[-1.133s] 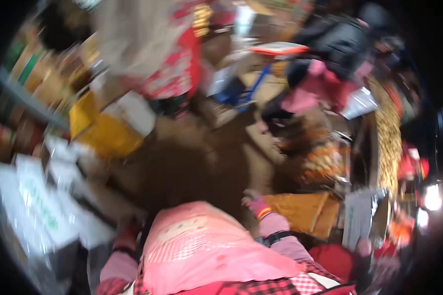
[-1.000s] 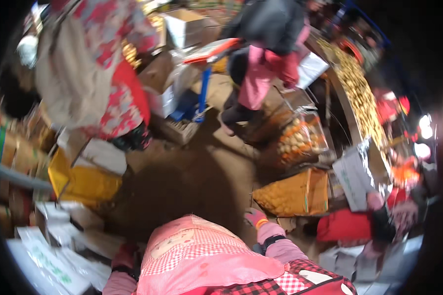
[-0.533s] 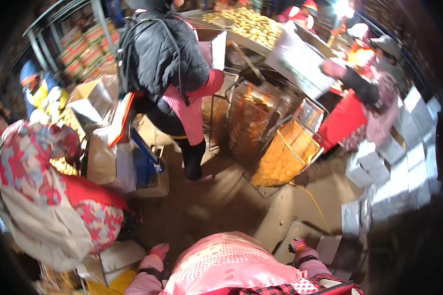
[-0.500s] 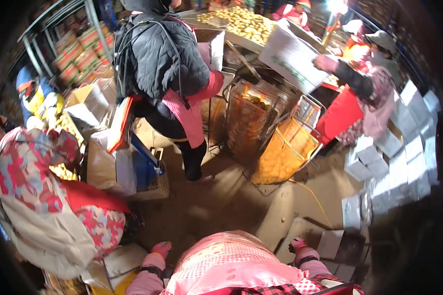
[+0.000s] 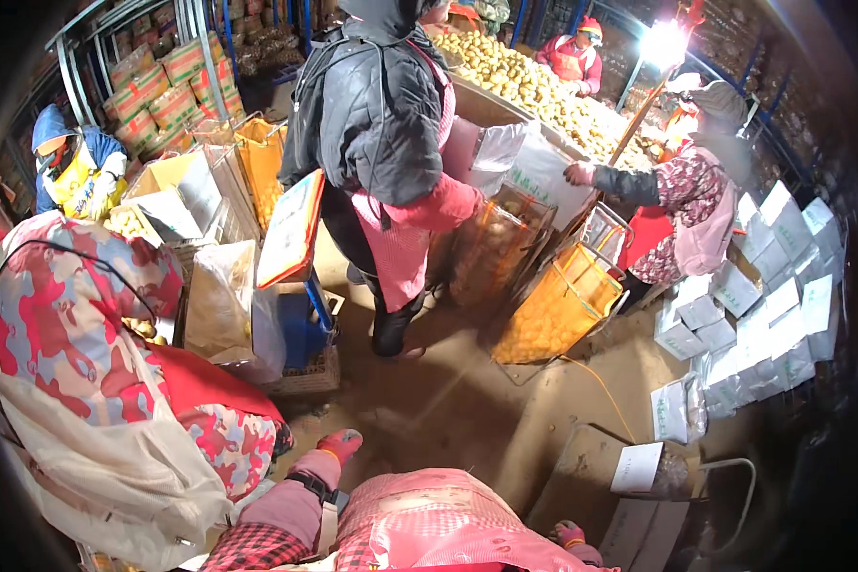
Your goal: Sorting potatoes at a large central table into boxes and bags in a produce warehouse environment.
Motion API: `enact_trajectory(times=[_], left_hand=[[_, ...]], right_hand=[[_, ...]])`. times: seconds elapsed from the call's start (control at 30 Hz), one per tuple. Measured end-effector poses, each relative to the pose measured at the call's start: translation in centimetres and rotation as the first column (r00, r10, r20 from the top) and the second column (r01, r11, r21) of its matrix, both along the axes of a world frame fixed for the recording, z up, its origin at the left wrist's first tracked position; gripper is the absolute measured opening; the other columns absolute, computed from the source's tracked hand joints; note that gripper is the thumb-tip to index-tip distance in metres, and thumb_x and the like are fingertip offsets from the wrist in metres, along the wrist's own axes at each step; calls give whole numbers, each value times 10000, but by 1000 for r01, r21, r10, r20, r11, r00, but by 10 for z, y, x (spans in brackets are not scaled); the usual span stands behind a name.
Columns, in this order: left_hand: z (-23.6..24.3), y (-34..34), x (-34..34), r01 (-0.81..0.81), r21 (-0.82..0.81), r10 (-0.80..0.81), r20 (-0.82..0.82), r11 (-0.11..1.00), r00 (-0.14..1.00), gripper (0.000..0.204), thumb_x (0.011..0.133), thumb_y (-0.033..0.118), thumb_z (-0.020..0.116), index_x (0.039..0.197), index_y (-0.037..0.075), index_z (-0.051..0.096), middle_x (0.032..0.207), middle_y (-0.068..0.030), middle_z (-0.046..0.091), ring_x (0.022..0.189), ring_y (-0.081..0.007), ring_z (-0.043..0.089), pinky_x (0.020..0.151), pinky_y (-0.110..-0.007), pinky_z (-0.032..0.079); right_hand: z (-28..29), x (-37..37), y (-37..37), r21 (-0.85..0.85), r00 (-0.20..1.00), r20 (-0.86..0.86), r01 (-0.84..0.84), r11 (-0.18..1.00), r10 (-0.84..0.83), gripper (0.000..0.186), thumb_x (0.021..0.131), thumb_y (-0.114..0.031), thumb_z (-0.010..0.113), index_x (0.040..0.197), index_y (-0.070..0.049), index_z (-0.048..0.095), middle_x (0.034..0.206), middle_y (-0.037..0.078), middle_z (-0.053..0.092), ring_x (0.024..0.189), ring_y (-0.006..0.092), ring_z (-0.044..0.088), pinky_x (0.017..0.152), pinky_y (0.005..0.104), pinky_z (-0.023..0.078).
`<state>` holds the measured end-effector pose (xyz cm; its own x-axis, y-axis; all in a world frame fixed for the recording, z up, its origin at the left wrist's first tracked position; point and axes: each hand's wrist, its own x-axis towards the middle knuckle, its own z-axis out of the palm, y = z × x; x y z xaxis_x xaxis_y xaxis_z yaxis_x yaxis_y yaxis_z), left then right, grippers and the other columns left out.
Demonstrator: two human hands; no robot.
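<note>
My left hand [image 5: 337,446], in a pink glove, hangs forward beside my pink checked apron [image 5: 427,520], open and holding nothing. It is nearest the bent co-worker in red camouflage sleeves [image 5: 95,324]. My right hand [image 5: 566,536] shows at the lower edge, open and empty, just left of a low trolley with flattened cardboard and a white sheet [image 5: 637,467]. A co-worker in a dark padded jacket [image 5: 353,114] stands ahead. Another, on the right [image 5: 686,214], grips a white carton [image 5: 539,176] beside a long bin of potatoes [image 5: 515,71].
Orange mesh sacks of potatoes [image 5: 543,315] sit in metal frames. A scale with an orange-edged platform [image 5: 286,229] stands by open boxes [image 5: 214,305]. Several white cartons [image 5: 763,315] are stacked right, with a yellow cord [image 5: 605,391] on the floor. More workers [image 5: 71,167] are behind.
My view has swung round toward the potato bin and steadied. My left hand has moved forward, my right has dropped lower in view. The co-worker's white carton has come down beside the bin.
</note>
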<state>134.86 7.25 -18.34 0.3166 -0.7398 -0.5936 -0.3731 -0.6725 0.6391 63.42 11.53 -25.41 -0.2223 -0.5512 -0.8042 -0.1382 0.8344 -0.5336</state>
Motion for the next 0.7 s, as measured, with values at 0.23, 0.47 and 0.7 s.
enact_trajectory(times=[0.23, 0.47, 0.7], left_hand=[[-9, 29, 1, 145, 145, -168, 160, 979, 973, 571, 776, 607, 583, 1112, 158, 692, 1100, -152, 683, 1033, -332, 636, 910, -404, 476], [-6, 50, 16, 179, 201, -214, 168, 963, 962, 620, 772, 625, 583, 1106, 115, 690, 1069, -163, 688, 1008, -319, 648, 907, -387, 471], [-31, 54, 10, 203, 188, -241, 206, 961, 949, 657, 771, 612, 576, 1164, 92, 658, 1116, -205, 667, 1066, -336, 630, 943, -411, 453]], right_hand=[[-30, 9, 5, -174, 973, 149, 203, 964, -178, 241, 917, -67, 555, 1158, -50, 536, 828, 114, 605, 675, 246, 612, 572, 391, 536], [-88, 8, 44, -149, 994, 87, 73, 986, -61, 315, 891, -61, 617, 1193, -14, 542, 749, 87, 626, 636, 206, 612, 587, 361, 534], [-146, -31, 56, -89, 993, -115, -12, 996, 1, 343, 887, -59, 613, 1216, -2, 536, 801, 112, 648, 687, 217, 637, 616, 384, 555]])
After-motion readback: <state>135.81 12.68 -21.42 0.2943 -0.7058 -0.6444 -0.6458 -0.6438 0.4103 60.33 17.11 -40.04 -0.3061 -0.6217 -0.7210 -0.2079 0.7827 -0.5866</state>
